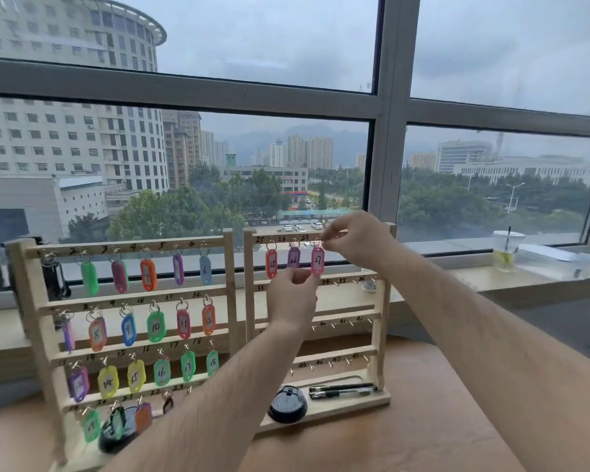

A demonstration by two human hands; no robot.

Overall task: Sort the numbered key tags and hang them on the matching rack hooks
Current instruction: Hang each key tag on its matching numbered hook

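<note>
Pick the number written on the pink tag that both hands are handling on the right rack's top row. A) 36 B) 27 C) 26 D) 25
B: the pink tag reads 27; the left hand pinches its lower end and the right hand pinches its upper end.

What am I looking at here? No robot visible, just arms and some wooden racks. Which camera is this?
No machine here: a person works with bare hands, and the single picture comes from a wide-angle camera worn on their head, looking forward and down. On the wooden table stand two wooden racks with numbered hooks. The left rack is mostly filled with coloured tags; the right rack carries only 25, 26 and 27 on its top row. The right hand pinches the ring of the pink tag 27 at its hook, while the left hand holds the tag's lower end. Pens and a black lid lie on the right rack's base.
</note>
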